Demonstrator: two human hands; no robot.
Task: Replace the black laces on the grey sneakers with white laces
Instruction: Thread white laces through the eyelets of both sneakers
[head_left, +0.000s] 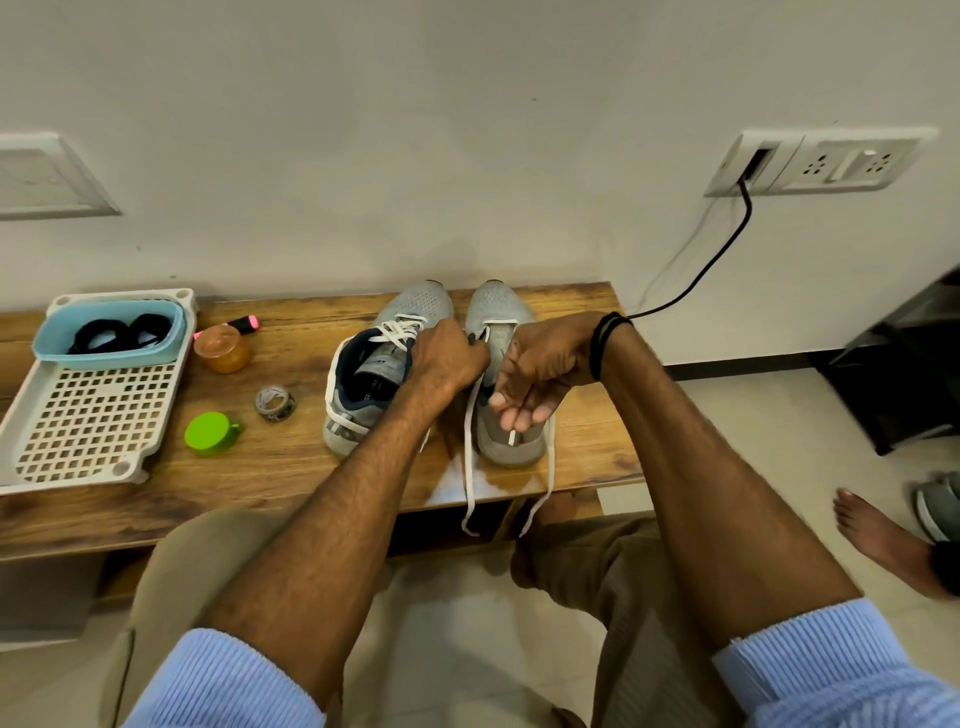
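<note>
Currently: half-laced sneaker (498, 312), left hand (452, 358) clenched round white lace (469, 457) at its eyelets, right hand (540, 374) pinching lace tip (513, 438) above it; best keep both ends even.

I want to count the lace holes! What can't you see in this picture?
Head view:
- Lace holes of the sneaker being laced: covered by the left hand and right hand.
- What the left hand grips: hidden behind its knuckles.
- Another shoe: cut off by the right edge.
- Black laces in the blue tub: too bunched to count.
</note>
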